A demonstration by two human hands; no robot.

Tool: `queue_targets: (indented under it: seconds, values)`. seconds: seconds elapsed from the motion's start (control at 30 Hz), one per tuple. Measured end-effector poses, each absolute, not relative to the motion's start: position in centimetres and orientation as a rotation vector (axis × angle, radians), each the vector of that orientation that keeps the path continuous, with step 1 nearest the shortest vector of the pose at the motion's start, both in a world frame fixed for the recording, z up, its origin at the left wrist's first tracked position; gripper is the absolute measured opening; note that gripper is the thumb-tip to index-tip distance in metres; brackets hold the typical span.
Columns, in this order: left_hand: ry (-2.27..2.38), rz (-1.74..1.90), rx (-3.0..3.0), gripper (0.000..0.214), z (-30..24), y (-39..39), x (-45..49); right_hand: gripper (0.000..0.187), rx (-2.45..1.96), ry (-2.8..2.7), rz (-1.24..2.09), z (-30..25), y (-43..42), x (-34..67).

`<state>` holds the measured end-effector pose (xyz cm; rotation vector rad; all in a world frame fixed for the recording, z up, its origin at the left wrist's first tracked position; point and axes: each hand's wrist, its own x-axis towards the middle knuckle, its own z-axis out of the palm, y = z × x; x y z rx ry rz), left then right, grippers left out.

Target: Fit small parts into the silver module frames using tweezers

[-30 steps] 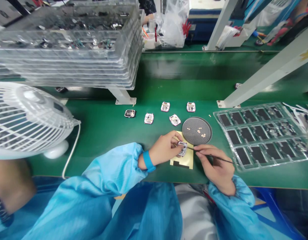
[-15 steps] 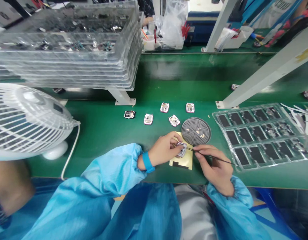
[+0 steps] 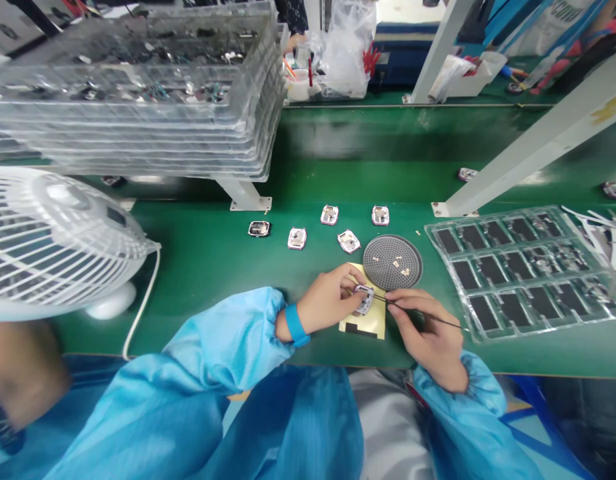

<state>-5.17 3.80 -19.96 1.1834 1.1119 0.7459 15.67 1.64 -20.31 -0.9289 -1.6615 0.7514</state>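
My left hand pinches a small silver watch case and holds it over a yellow sheet on the green bench. My right hand grips thin black tweezers whose tip points into the case. Just beyond them lies a round perforated grey dish with a few tiny parts on it. Several more watch cases lie loose on the mat farther back.
A clear blister tray with dark rectangular parts sits to the right. A white desk fan stands at the left, with its cord running to the bench edge. Stacked clear trays sit on a raised shelf behind; a white frame strut slants at right.
Both hands stay at the watch case; the right hand and tweezers have shifted very slightly left. The view has barely moved.
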Motion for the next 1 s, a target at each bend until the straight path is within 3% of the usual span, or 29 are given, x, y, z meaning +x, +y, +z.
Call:
queue_targets:
  seconds: [1.0]
  values:
    - [1.112,0.733,1.223,0.02,-19.95,3.72,-5.27,0.023,-0.975,-1.594,0.83,-20.75,1.55,15.68]
